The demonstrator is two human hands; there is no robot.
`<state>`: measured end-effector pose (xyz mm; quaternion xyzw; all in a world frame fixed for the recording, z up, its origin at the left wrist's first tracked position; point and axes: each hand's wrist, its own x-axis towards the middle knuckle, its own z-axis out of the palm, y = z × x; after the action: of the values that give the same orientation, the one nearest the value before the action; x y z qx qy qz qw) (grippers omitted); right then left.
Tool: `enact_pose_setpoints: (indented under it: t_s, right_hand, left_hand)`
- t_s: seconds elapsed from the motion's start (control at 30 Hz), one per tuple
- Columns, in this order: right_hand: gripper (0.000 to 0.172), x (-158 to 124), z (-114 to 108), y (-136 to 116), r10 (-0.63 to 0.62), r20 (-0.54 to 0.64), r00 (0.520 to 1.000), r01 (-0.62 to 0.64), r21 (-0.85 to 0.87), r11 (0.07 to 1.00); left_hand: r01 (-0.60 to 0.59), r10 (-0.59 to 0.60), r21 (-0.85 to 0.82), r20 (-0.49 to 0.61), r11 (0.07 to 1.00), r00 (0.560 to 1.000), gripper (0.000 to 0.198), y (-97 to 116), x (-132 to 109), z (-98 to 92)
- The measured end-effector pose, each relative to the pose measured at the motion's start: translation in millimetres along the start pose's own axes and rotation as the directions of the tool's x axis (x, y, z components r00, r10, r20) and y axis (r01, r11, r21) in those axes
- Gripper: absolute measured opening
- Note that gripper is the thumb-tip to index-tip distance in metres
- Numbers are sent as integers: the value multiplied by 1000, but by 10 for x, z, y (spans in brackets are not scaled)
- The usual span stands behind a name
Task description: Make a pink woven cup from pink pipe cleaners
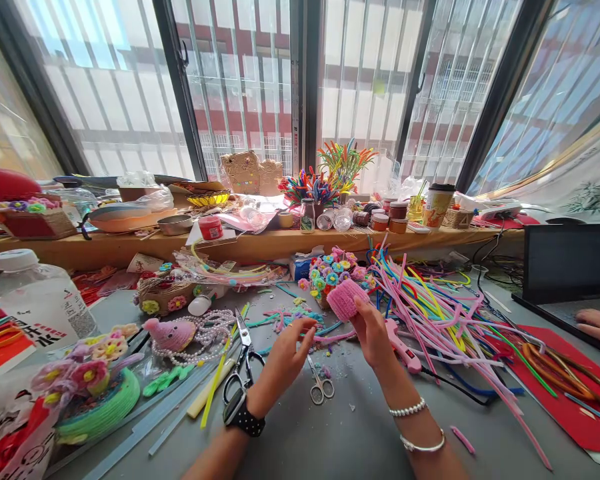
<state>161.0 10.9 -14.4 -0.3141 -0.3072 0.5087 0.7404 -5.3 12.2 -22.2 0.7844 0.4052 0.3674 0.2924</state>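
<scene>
My right hand (373, 330) grips a fuzzy pink coiled piece (347, 299) that looks wound from chenille stems, holding it up above the table. My left hand (290, 350) is beside it on the left, with thumb and fingertips drawn together; whatever may be between them is too small to make out. A pink chenille stem (336, 338) runs between the hands; whether it joins the coil is unclear. Small scissors (321, 387) lie below the hands. Larger black-handled scissors (243, 360) lie left of my left wrist. A pink glue gun (403, 347) rests beside my right hand.
Loose chenille stems (430, 313) spread to the right, near a laptop (570, 267) and another person's hand (597, 327). A flower pot (336, 273) stands behind the coil. Glue sticks (165, 410), a green flower basket (103, 407) and a bottle (40, 300) are at left.
</scene>
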Motion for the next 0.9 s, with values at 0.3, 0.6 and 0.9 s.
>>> enact_pose_setpoints:
  t_s: [0.3,0.6,0.9]
  right_hand:
    - [34,-228,187,222,206,303,930,-179,-116,977]
    - [34,-293,158,441,276,451,849,-180,-243,953]
    - [32,-360,218,486,324,402,857,-295,-133,946]
  left_hand:
    - [175,-256,-461,-119,870,959,58,-65,88,-44]
    - [162,-245,-443,-137,882,960,38,-23,56,-28]
    - [33,-130,-415,-207,909,970,29,24,38,-76]
